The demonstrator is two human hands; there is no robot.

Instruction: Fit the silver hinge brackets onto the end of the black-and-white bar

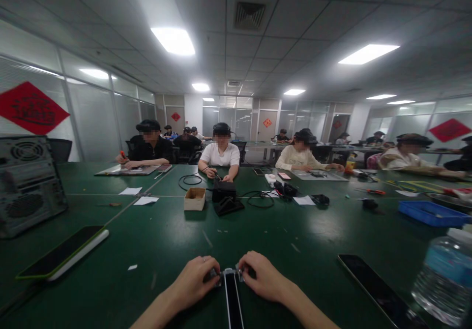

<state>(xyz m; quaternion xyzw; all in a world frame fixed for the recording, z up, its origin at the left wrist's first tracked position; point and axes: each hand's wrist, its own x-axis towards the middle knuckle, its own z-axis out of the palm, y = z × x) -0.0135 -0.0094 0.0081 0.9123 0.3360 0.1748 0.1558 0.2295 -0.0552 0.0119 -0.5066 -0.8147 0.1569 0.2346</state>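
A narrow flat object with a dark face and white edges (233, 299), perhaps a phone, lies on the green table in front of me. Its far end has a pale cap-like part. To its left, my left hand (197, 279) is closed, thumb and fingers pinching a small shiny clear or silvery piece (218, 277). On the opposite side, my right hand (262, 276) pinches a similar shiny piece (239, 273). Both pieces sit right beside the object's far end; whether they are joined to it I cannot tell. The curled fingers partly hide them.
A dark phone (376, 284) and a water bottle (444, 275) stand right. On the left lie a green-edged phone on a white block (66, 255) and a computer case (31, 186). Ahead are a small box (194, 200), a black device (224, 191), cables and a blue tray (431, 215). People sit opposite.
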